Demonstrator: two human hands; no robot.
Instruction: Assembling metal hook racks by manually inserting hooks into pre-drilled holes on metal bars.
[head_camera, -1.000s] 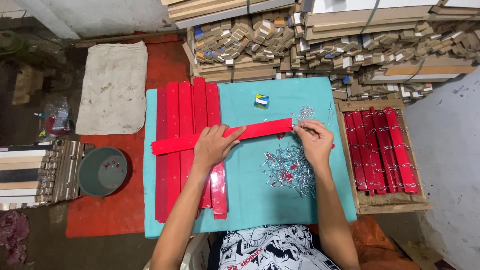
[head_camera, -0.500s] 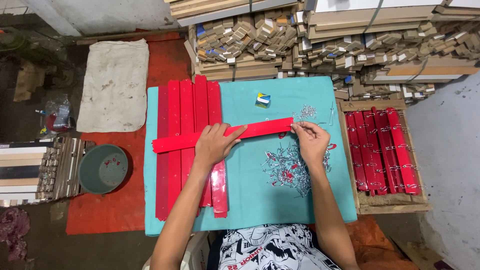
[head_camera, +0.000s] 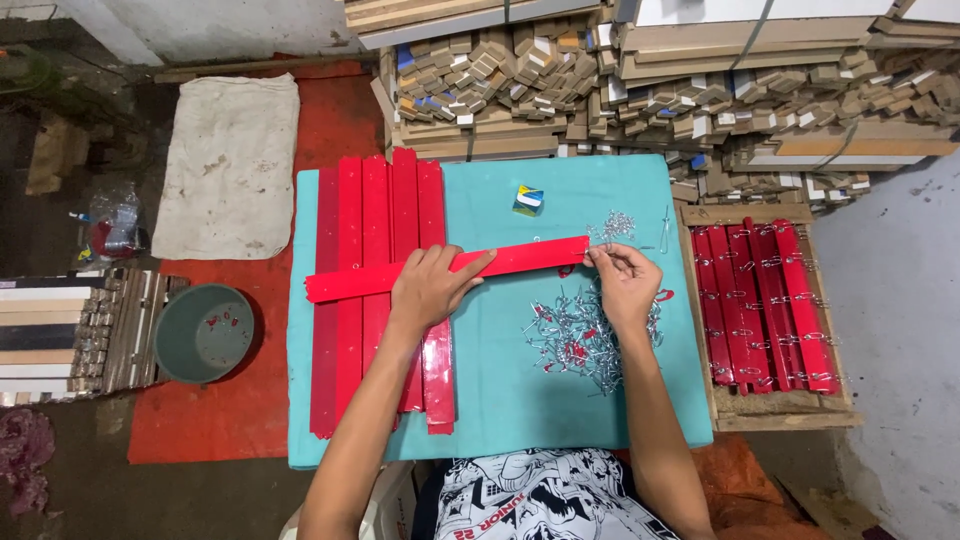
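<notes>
My left hand (head_camera: 432, 287) lies flat on a long red strip (head_camera: 520, 258) that rests crosswise over a row of red strips (head_camera: 375, 210) on the teal board (head_camera: 500, 400). At the strip's right end, my right hand (head_camera: 622, 280) pinches a small metal clip against it. A heap of small metal clips (head_camera: 580, 340) spreads just below and left of that hand. More clips (head_camera: 615, 226) sit above the strip's end.
A wooden tray (head_camera: 790, 405) at the right holds red strips fitted with clips. A small box (head_camera: 528, 199) lies on the board. A grey bucket (head_camera: 202, 333), a white cloth (head_camera: 232, 165) and stacked wood pieces (head_camera: 640, 90) surround the board.
The right hand has shifted slightly at the strip's end. The left hand and the crosswise strip stay where they were.
</notes>
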